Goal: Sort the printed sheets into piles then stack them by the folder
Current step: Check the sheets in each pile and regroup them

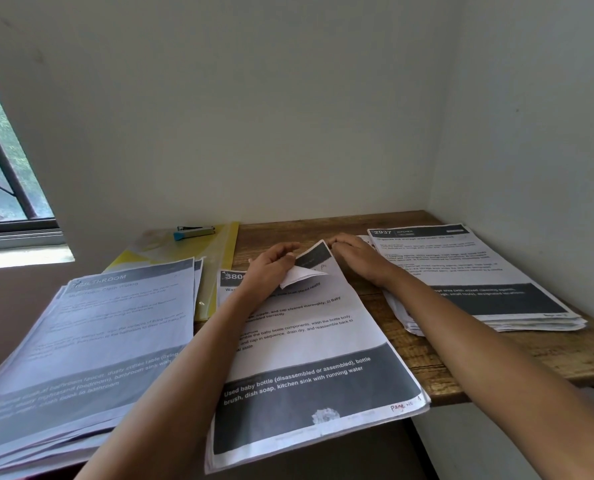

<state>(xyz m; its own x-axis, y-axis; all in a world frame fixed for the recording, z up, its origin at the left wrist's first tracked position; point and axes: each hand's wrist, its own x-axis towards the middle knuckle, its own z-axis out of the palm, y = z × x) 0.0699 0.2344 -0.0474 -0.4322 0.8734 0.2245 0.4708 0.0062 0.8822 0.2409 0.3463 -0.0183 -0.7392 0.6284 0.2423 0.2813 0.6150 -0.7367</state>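
Sorting shows 3 piles on the wooden surface [444, 362]: the left pile [115, 323] headed MULTI-ROOM, the middle pile [323, 327] directly before me, and the right pile [461, 258] headed KITCHEN beside the wall. The yellow folder [224, 247] lies at the far left behind the left pile, with a stapler [194, 232] on it. The left grip [271, 271] is clamped on the far corner of the top sheet [300, 277] of the middle pile; that corner is folded back, white side up. The right grip [357, 258] is apart, palm down, fingers flat beside that corner, between the middle and right piles. I judge the step to be separating 1 sheet for reading and assignment. To do it well, I would peel slowly, confirm that only 1 sheet lifts, press the pile flat with the right grip so it does not skew over the near edge, and read the header before choosing a pile.
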